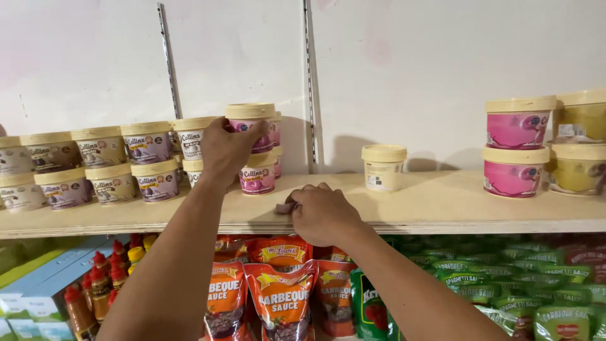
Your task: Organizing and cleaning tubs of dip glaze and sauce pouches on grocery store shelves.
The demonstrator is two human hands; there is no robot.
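My left hand (228, 150) grips a pink tub with a cream lid (251, 126), the upper one of a stack of two on the wooden shelf (442, 205). The lower pink tub (257, 173) stands under it. My right hand (322, 213) is closed over a small dark cloth (285, 207) and presses it flat on the shelf board just in front of the stack. Rows of tubs with cream lids (107, 167) in brown, purple and beige fill the shelf to the left of my left hand.
A single cream tub (383, 166) stands alone mid-shelf. Stacked pink tubs (517, 148) and yellow tubs (581, 142) sit at the right. Below the shelf hang orange sauce pouches (281, 297), green pouches (505, 284) and red-capped bottles (101, 278).
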